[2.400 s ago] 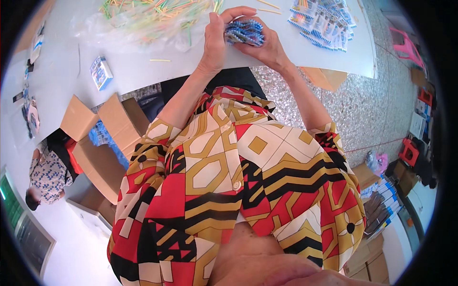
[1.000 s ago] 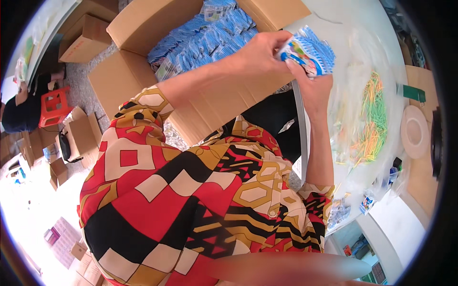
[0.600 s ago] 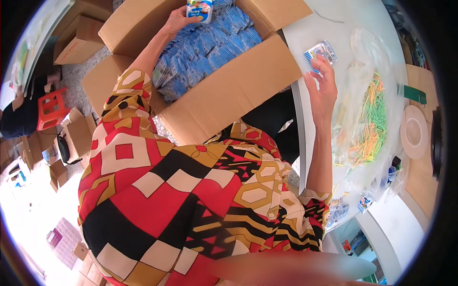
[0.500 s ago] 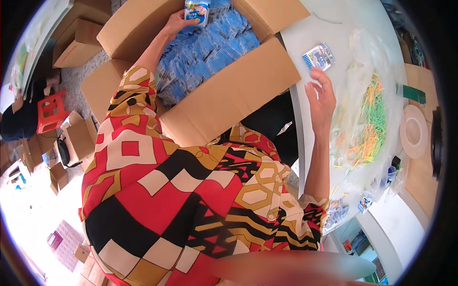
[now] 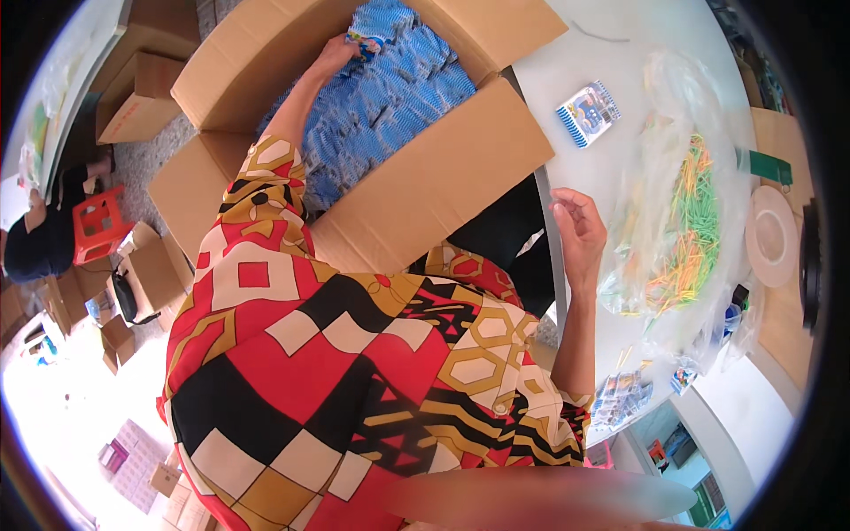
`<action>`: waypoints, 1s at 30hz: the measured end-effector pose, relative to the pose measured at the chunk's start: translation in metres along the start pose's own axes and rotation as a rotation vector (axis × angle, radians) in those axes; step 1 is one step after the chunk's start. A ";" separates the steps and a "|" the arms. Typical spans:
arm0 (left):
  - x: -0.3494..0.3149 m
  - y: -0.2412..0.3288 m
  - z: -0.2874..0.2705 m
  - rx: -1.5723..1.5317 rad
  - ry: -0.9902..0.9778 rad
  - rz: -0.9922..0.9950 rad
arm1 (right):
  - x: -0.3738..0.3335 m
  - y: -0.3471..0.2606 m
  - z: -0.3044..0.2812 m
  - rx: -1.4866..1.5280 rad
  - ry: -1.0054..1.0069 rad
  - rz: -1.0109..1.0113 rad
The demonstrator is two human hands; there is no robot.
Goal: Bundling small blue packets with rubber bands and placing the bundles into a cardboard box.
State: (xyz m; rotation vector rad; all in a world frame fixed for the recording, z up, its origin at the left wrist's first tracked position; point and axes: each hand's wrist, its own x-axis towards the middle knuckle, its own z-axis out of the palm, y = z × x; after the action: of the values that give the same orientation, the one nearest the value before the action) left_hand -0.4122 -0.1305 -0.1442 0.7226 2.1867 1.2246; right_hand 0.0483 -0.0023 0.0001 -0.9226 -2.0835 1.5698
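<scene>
A large cardboard box [image 5: 425, 190] stands with its flaps out, filled with rows of small blue-and-white packets [image 5: 390, 115]. My left hand [image 5: 335, 57] reaches into its far part, fingers closed on the edge of a small printed packet [image 5: 365, 46] lying against the others. Over the edge of the white table [image 5: 611, 62], my right hand [image 5: 581, 237] hovers with loosely curled fingers, thumb apart and nothing visible in it. Just beyond it, another blue-and-white packet [image 5: 588, 113] lies flat on the table.
To the right, a clear plastic bag [image 5: 660, 88] holds many thin green and orange sticks [image 5: 699, 208]. More packets [image 5: 622, 396] lie at the table's near end. Across the floor at left are a red stool [image 5: 97, 226], several cartons [image 5: 142, 97] and another person [image 5: 44, 234].
My left hand has lowered its packet onto the rows in the box. My right hand has drawn back toward me, away from the packet on the table.
</scene>
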 end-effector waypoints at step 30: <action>-0.007 -0.005 0.016 -0.502 0.121 -0.360 | -0.027 0.027 0.007 0.152 0.027 0.074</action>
State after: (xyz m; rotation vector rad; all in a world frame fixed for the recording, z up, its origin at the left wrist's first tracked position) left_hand -0.3975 -0.1279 -0.1546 0.0484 1.8668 1.5542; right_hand 0.0706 -0.0211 -0.0250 -0.9702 -1.9014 1.7167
